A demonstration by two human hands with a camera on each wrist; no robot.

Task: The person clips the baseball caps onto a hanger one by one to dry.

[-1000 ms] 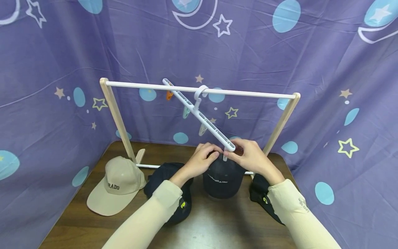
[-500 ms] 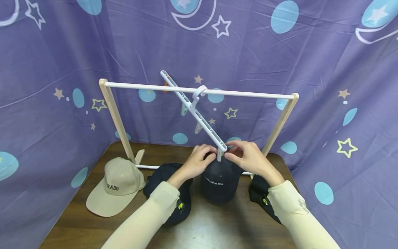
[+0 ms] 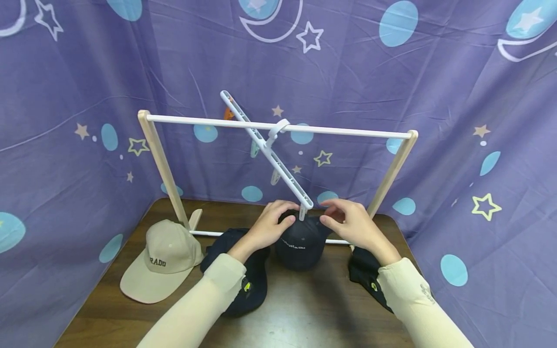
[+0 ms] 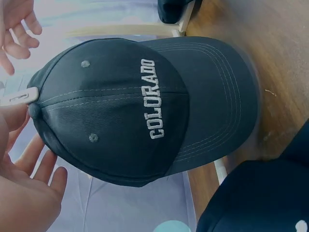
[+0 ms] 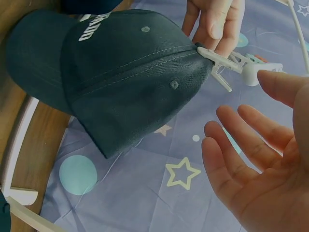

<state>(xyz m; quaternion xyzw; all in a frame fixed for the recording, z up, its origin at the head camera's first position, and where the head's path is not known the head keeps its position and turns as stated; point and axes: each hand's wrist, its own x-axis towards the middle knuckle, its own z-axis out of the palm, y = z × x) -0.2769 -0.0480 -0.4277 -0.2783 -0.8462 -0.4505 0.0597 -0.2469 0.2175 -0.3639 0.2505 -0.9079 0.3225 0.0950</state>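
Observation:
A dark baseball cap (image 3: 300,249) lettered COLORADO hangs by its crown from a white clip (image 3: 302,213). That clip is at the near end of a pale hanger (image 3: 287,176), hooked over the rack's white rail (image 3: 348,130). My left hand (image 3: 270,224) is at the left of the crown; in the left wrist view its loosely bent fingers (image 4: 43,166) lie right at the cap's edge, close to the clip. On the other side, my right hand (image 5: 260,169) stands apart from cap and clip, fingers spread and holding nothing.
A beige cap (image 3: 171,246) lies at the left of the wooden table (image 3: 300,309). One dark cap (image 3: 248,290) lies under my left forearm, another (image 3: 370,275) by my right. Other clips, one orange (image 3: 228,113), hang along the hanger. Wooden rack posts (image 3: 163,164) flank the work.
The hanger's near end has swung left with the clip and dark cap, its far end shifting up. My right hand has come away from the clip; my left has moved slightly left.

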